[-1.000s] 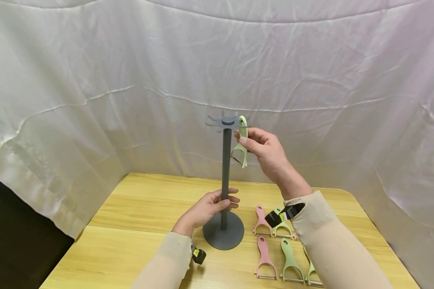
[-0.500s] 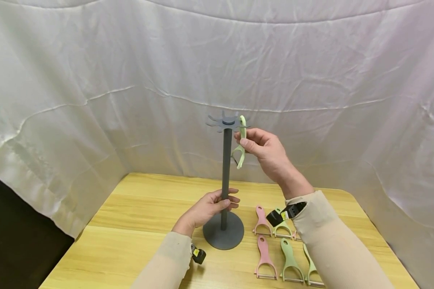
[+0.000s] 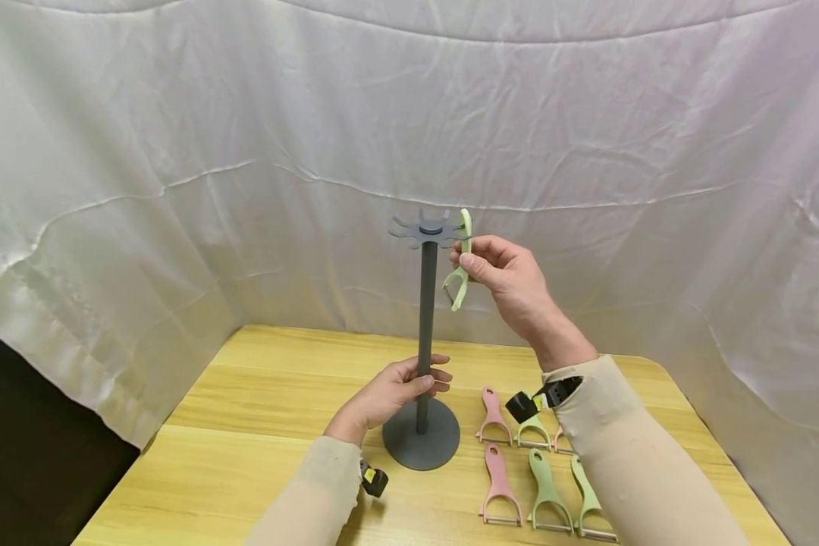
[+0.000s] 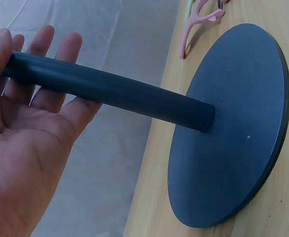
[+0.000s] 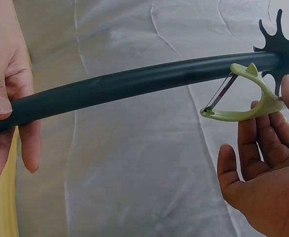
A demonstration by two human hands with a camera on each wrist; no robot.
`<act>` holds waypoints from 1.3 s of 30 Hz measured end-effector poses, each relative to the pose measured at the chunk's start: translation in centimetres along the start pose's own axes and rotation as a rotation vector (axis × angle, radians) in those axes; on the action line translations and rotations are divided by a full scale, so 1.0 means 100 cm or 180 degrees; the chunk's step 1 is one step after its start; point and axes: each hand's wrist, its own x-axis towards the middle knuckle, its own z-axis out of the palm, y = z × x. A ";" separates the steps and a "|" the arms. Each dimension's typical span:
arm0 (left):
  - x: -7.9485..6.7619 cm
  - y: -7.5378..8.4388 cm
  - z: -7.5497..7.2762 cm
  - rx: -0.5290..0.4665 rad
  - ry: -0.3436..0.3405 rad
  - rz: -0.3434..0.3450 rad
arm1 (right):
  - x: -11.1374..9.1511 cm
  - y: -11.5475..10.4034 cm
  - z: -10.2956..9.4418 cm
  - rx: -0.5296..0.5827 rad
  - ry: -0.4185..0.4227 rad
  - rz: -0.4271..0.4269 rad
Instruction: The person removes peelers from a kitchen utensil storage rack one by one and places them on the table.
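Observation:
My left hand (image 3: 387, 396) holds the dark grey pole (image 3: 426, 311) low down, thumb in front and fingers behind. The pole rises upright from a round base (image 3: 419, 453) on the table. At its top is a ring of wavy hooks (image 3: 416, 230). My right hand (image 3: 512, 280) pinches a light green Y-shaped peeler (image 3: 465, 221) by its handle, blade end down. The peeler's top overlaps the tip of a right-hand hook in the head view. In the right wrist view the peeler's blade frame (image 5: 233, 116) shows close beside the pole, while its handle is mostly hidden by the thumb.
Right of the base, two rows of peelers lie on the wooden table (image 3: 259, 394): a pink one (image 3: 497, 474), a green one (image 3: 542, 478) and several others. My right sleeve and wrist camera cover part of them. A pale curtain (image 3: 327, 136) stands behind.
My right hand has moved the peeler slightly up and to the right, toward the hook's outer tip. The left hand and the stand keep their place.

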 end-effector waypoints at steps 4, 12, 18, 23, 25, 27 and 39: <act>0.000 0.000 0.001 0.0000 0.0019 -0.0001 | 0.001 0.000 -0.002 0.0020 0.0048 -0.0015; 0.001 -0.001 0.001 0.0004 -0.0016 0.0013 | 0.000 -0.001 -0.006 -0.0002 0.0162 0.0024; 0.001 -0.001 0.002 -0.0002 0.0004 0.0025 | -0.002 0.000 -0.010 0.0030 0.0174 0.0018; 0.000 0.000 0.002 0.0056 0.0033 0.0004 | -0.004 0.001 -0.011 0.0009 0.0197 0.0011; 0.000 0.000 0.002 0.0064 0.0031 0.0004 | -0.006 0.002 -0.012 -0.0025 0.0214 0.0023; 0.000 0.000 0.001 0.0054 0.0021 0.0009 | -0.007 0.003 -0.013 -0.0071 0.0229 0.0044; 0.000 0.001 0.000 0.0005 -0.0041 0.0012 | -0.024 0.010 -0.019 -0.0242 0.0276 0.0151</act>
